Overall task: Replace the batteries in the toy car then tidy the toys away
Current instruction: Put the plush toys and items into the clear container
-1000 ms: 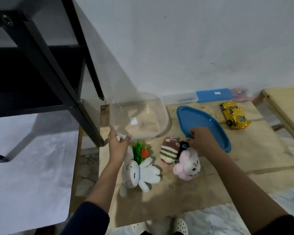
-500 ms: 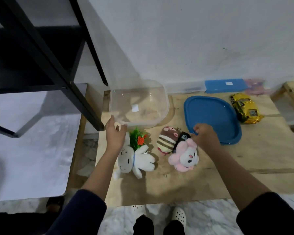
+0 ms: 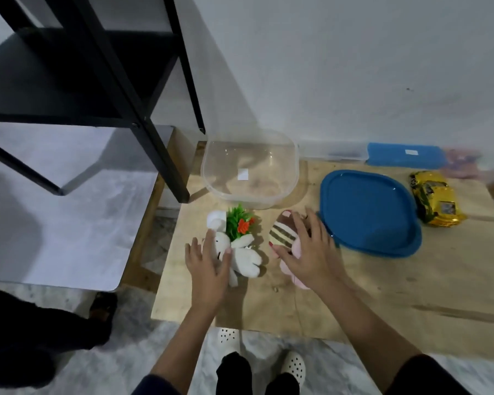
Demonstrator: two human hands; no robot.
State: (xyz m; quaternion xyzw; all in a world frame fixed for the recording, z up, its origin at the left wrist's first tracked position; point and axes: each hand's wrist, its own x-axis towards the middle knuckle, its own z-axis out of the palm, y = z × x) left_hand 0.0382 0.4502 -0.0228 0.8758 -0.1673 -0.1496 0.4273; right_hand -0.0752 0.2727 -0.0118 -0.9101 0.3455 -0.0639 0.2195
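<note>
Head view: 2 bare hands are seen over a wooden worktop (image 3: 382, 295). The left hand (image 3: 208, 266) is laid on a white plush (image 3: 240, 252), its fingers spread and curled loosely around the toy's head without being closed on it. The right hand (image 3: 308, 252) is pressed flat, fingers open and splayed, over a striped plush (image 3: 281, 235) and a pink plush (image 3: 290, 266); neither is gripped. A green plant toy (image 3: 238, 223) with an orange flower is touching the white plush on its far side.

A clear tub (image 3: 251, 169) is stood behind the toys, empty but for a small white sticker on which no writing can be read. A blue lid (image 3: 368, 212) is lying just right of the right hand. The yellow car (image 3: 434, 201) is resting beyond the lid, near the worktop's right end, well apart from both hands. A blue-lidded box (image 3: 405, 158) against the wall bears a white label, too small to read. A black shelf (image 3: 83, 81) is stood at the left.
</note>
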